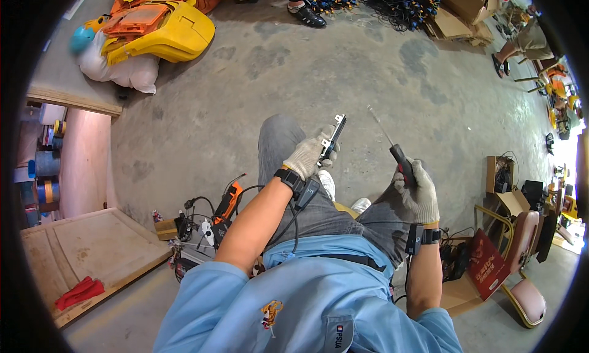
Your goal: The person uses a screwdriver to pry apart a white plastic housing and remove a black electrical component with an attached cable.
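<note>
Screwdriver (402,161) in right hand (421,198), shaft angled up-left over floor (362,77). Gloved fingers wrapped around its black-and-red handle. Left of screwdriver, left hand (307,158): gloved fingers clasping black strip with metal tabs (333,138), strip apart from screwdriver tip. Left of and below screwdriver: white shoes (327,185), then orange tool (228,201) among cables. Far left of screwdriver: red cloth (80,293) on wooden board (104,245). Right of screwdriver: padded chair (523,237).

A blue-shirted worker (300,304) holds a slim black part (335,134) in the gloved left hand (310,157) and a screwdriver (400,157) in the right hand (421,195) above concrete floor (202,107).
</note>
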{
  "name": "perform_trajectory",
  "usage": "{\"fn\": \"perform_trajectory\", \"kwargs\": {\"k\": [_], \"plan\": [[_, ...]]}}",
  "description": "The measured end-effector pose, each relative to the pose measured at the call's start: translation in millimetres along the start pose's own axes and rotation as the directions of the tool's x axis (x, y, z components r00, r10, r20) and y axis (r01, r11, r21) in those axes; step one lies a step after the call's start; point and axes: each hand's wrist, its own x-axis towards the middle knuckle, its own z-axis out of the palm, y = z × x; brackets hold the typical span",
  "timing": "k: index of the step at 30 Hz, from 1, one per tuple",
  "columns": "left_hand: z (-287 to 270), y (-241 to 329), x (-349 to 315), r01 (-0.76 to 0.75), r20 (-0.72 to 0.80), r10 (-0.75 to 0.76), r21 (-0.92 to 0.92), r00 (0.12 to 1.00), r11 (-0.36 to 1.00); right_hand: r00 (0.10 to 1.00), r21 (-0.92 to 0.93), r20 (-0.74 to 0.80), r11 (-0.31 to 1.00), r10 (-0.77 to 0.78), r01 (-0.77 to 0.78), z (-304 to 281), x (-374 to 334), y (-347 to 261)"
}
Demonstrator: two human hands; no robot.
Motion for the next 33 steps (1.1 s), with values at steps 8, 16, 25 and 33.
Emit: {"fn": "perform_trajectory", "kwargs": {"k": [8,16,25,33], "plan": [[-7,-5,5,-0.044,0.024,0.042,0.1,0.999,0.994,0.987,-0.358,0.116,0.931,0.113,-0.064,98,15,0],[-9,-6,7,-0.004,0.006,0.004,0.118,1.0,0.993,0.995,-0.9,-0.016,0.435,-0.094,0.027,145,54,35],[-3,1,1,-0.041,-0.034,0.055,0.321,0.998,0.946,0.899,-0.947,0.28,0.056,-0.337,0.316,143,68,60],[6,3,-2,-0.031,-0.07,0.056,0.31,0.996,0.95,0.92,-0.962,0.274,-0.088,-0.281,0.26,148,70,54]]}}
